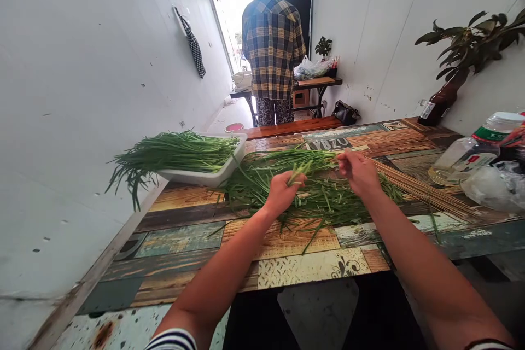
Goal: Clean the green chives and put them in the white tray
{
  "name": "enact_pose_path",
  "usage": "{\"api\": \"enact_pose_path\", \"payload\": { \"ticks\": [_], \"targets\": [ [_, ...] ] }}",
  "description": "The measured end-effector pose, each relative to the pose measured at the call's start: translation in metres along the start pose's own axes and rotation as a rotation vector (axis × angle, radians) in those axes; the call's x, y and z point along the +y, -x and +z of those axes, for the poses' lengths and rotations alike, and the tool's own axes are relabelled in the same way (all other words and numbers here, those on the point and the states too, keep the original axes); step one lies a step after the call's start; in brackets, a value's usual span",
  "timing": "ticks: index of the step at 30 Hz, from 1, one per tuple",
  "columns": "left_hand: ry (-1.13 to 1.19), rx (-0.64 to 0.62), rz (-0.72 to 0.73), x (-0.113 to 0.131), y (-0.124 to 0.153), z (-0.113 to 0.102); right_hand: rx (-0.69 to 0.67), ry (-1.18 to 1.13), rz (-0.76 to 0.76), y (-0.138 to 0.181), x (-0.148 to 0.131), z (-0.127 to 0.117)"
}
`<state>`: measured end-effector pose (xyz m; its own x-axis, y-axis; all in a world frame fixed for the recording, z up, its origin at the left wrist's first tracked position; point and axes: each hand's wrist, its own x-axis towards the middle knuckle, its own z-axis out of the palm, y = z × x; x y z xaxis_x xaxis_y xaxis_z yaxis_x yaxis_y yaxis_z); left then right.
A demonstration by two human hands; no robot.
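Note:
My left hand (282, 191) is closed round a small bunch of green chive stalks (301, 169), held just above a loose pile of chives (324, 197) spread on the patterned table (295, 268). My right hand (359, 171) is to its right, fingers pinched on something thin that I cannot make out, beside a bundle of bamboo skewers (426, 188). A white tray (205, 176) at the left holds a thick sheaf of chives (172, 154) whose tips hang over the table edge.
A person in a plaid shirt (273, 44) stands with their back to me at a far table. A clear plastic bottle (471, 153), a plastic bag (492, 183) and a dark bottle with a leafy plant (443, 98) sit at the right. The white wall runs close along the left.

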<state>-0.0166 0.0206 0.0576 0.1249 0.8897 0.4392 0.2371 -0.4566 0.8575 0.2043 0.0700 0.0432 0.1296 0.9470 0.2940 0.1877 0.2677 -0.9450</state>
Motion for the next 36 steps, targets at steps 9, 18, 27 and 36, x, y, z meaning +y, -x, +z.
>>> {"api": "enact_pose_path", "payload": {
  "ticks": [9,18,27,36],
  "targets": [
    [0.050,0.337,0.374,0.043,0.000,-0.026,-0.201,1.065,-0.200,-0.020,0.030,0.002],
    [-0.279,0.522,0.570,0.002,0.007,-0.035,-0.192,0.780,-0.459,-0.016,0.006,-0.015],
    [-0.474,-0.013,0.379,-0.016,0.014,0.003,-0.333,0.404,-0.595,0.044,-0.063,0.012],
    [-0.368,0.018,0.264,-0.013,0.015,0.009,0.007,0.546,-0.342,0.026,-0.030,0.005]
  ]
}}
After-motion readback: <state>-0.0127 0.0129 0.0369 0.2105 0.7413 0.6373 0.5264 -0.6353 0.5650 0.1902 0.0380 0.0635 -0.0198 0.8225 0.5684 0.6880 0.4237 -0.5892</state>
